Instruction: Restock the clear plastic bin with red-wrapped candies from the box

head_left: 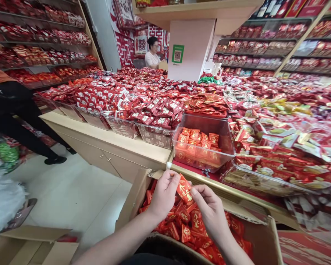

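Note:
A red candy packet (184,189) with gold characters is held up between my two hands. My left hand (165,191) pinches its upper left edge, while my right hand (208,202) grips the lower right edge between thumb and fingers. Directly beneath them, an open cardboard box (131,200) holds many loose red packets (197,221) of the same look. Just beyond my hands, a clear plastic bin (202,159) on the counter is partly filled with similar red packets (193,137).
Filled clear bins (124,127) line the wooden counter (79,127). More packets (276,158) are heaped at right. A person in black trousers (16,110) stands at left; another person (153,55) is behind the counter. An open carton (35,244) lies on the floor.

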`<state>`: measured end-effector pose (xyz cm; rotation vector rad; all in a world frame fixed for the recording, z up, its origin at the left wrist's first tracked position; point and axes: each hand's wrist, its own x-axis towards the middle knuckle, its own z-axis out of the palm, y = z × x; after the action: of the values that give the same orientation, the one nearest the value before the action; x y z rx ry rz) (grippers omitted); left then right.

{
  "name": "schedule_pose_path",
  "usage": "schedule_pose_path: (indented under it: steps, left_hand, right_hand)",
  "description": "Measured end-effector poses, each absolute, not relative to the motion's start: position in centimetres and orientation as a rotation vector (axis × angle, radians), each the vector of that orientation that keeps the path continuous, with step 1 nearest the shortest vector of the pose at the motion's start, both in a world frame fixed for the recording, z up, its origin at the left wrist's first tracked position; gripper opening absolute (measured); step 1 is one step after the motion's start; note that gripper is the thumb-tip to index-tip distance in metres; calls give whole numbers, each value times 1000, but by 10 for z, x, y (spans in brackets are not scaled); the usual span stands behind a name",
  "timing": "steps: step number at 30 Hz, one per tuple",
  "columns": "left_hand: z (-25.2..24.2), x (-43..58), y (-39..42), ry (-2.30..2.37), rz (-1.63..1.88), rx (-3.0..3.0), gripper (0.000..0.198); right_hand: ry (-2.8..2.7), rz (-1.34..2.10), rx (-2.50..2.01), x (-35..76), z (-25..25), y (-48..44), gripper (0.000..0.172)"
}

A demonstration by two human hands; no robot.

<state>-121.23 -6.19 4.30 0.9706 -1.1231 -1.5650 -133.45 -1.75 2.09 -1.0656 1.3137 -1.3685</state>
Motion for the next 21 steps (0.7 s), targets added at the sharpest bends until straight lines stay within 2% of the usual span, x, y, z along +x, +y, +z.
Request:
schedule_pose_path:
  steps: [9, 15, 21]
  left_hand:
    - [36, -1208, -57, -1101, -1680, 986, 31]
    - [30, -1206, -57, -1099, -1657, 1048, 25]
    - [32, -1205, -60, -1118, -1644, 1065, 19]
  right_hand:
    - [1340, -1386, -1012, -1335, 14, -19, 29]
    - [1322, -1430, -970, -1332, 7, -16, 26]
    - [1248, -1333, -951, -1338, 9, -17, 24]
